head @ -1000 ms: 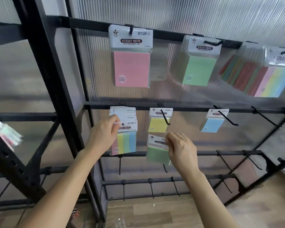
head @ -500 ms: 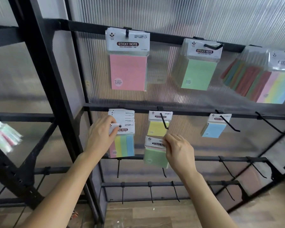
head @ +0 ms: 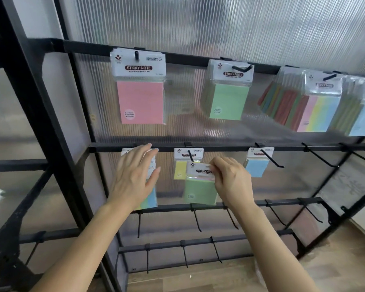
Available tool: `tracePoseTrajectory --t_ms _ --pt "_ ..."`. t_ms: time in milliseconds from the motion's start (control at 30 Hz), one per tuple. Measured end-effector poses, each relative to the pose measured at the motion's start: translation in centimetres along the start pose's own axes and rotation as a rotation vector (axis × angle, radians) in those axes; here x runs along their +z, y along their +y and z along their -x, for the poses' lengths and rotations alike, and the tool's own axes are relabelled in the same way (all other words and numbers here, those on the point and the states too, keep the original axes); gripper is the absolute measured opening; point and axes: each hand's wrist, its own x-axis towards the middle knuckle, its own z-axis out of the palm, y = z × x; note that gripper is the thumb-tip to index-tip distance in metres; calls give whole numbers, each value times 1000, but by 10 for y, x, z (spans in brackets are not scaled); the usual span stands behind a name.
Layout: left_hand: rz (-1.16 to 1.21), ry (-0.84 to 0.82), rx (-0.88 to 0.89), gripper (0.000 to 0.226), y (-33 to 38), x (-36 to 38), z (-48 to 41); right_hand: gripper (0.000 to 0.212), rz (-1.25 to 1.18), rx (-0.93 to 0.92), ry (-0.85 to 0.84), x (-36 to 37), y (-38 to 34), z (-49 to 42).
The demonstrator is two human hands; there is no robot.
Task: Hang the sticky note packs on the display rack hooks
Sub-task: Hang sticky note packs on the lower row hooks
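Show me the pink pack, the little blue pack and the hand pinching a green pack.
pink pack (head: 140,102): head view, middle of the pink pad.
little blue pack (head: 256,167): head view, middle of the blue pad.
right hand (head: 233,182): head view, back of the hand, pinching the green pack (head: 198,191).

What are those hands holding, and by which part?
The right hand pinches the green pack by its white header card. The left hand holds nothing.
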Motion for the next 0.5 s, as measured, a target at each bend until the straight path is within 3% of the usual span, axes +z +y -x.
tracePoseTrajectory --t_ms 233,500 --pt "-48 42 89 48 48 2 -27 14 -12 -28 107 -49 31 -48" --pt "-138 154 111 44 83 0 -48 15 -23 -68 55 -93 54 -114"
